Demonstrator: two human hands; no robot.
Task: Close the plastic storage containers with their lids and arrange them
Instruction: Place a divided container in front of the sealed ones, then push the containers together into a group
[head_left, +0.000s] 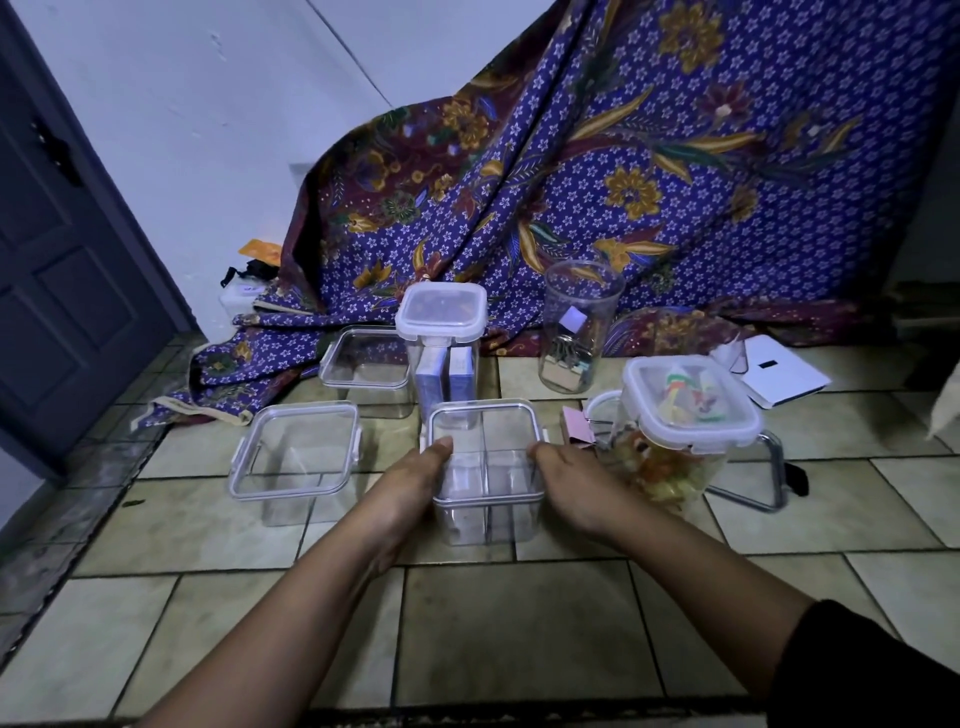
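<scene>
In the centre of the frame, both hands are at a clear square container that stands on the tiled floor. The left hand lies against its left side with the thumb on the lid edge, and the right hand does the same on the right side. So the fingers are pressed against the box from two sides, not spread free. A clear lid already sits on top. I cannot tell if its side clips are snapped down; the hands cover them.

I judge the step in hand is the closing of this box: pressing the lid and locking the clips.

To the left, a second box has its lid on, with small clips at the sides. Behind it, in the middle left, a third box also seems covered. The tall box behind the centre and the box with colourful contents at the right are closed with white-rimmed lids. A round jar in the upper middle stands open, with binder clips inside.

The next move probably calls for pushing each clip down until it locks, then moving the box into a row with the others
</scene>
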